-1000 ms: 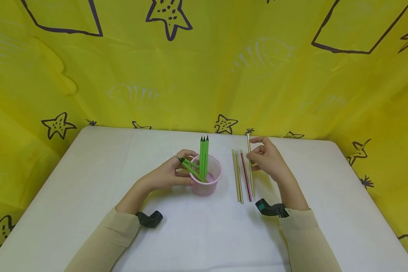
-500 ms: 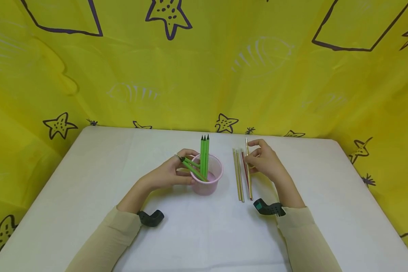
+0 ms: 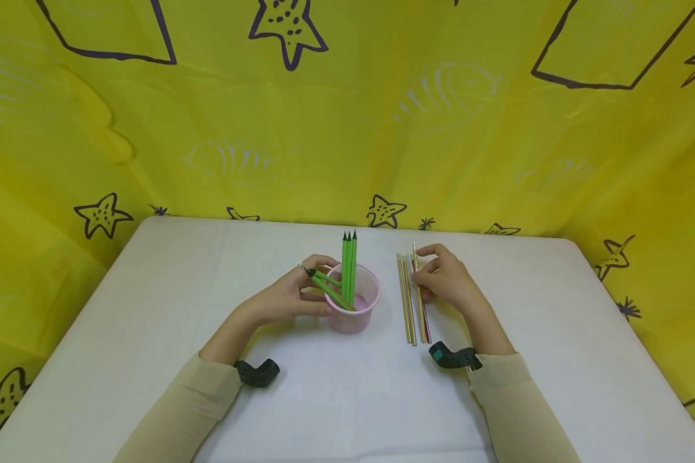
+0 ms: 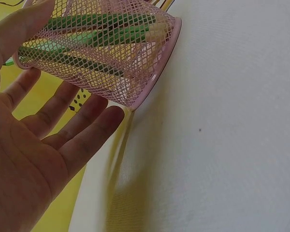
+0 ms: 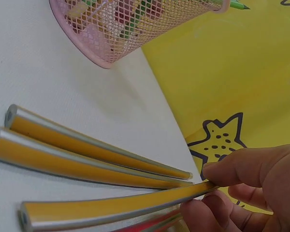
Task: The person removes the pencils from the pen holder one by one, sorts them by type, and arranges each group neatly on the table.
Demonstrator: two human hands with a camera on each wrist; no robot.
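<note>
My left hand (image 3: 284, 299) holds a pink mesh pencil cup (image 3: 350, 325), thumb on one side and fingers round the other. In it several green pencils (image 3: 347, 270) stand with black points up; some lean left over the rim. With thumb and fingertips, my right hand (image 3: 448, 280) pinches a gold pencil (image 5: 111, 208) near its far end. That pencil lies across a red pencil (image 3: 427, 328), mostly hidden beneath it in the right wrist view. Just left of them, two more gold pencils (image 5: 87, 159) lie side by side on the white table.
The white tabletop (image 3: 347, 405) ends at the back against a yellow cloth (image 3: 324, 128) with drawn stars and fish. The cup stands a short way left of the loose pencils. A dark wrist camera (image 3: 454, 355) sits at each sleeve cuff.
My right hand has moved left and slightly toward me with the gold pencil, from right of the red pencil to over it. The left hand and the cup have stayed put.
</note>
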